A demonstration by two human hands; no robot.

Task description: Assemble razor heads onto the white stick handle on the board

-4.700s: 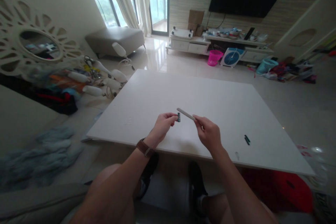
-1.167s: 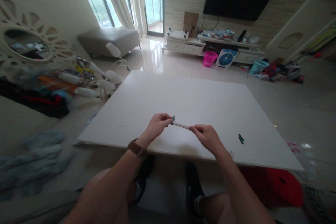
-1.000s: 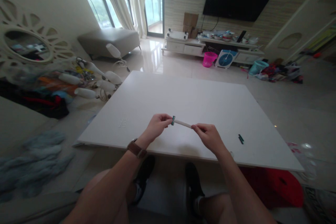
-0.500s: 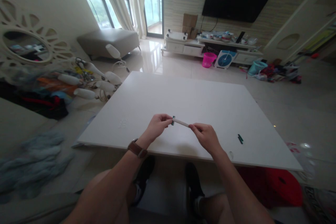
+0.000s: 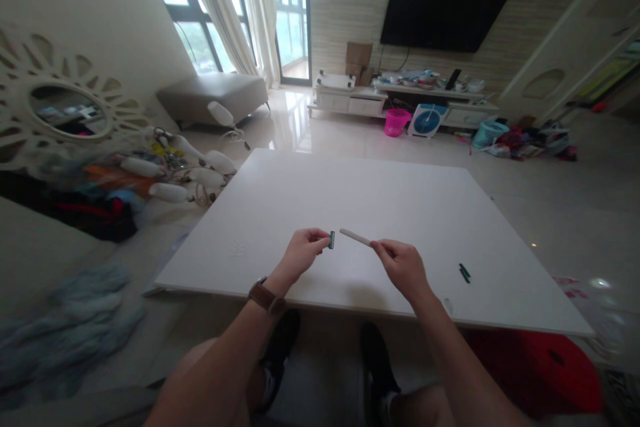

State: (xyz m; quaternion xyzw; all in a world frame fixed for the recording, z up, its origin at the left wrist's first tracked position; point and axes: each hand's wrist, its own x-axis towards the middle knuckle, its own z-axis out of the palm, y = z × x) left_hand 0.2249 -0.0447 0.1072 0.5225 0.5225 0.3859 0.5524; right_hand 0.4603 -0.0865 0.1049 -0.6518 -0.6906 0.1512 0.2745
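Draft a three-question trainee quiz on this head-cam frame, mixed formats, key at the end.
1. True or false: a gap shows between the small green piece in the left hand and the pale stick in the right hand.

2. Pick one. The two dark green strips on the white table lie nearer to:
A) the left hand
B) the right hand
C) neither; they are equally far from both

3. Fill in: the watch with the brown strap is on the ____ wrist.

Key: 1. True. 2. B. 3. Left.
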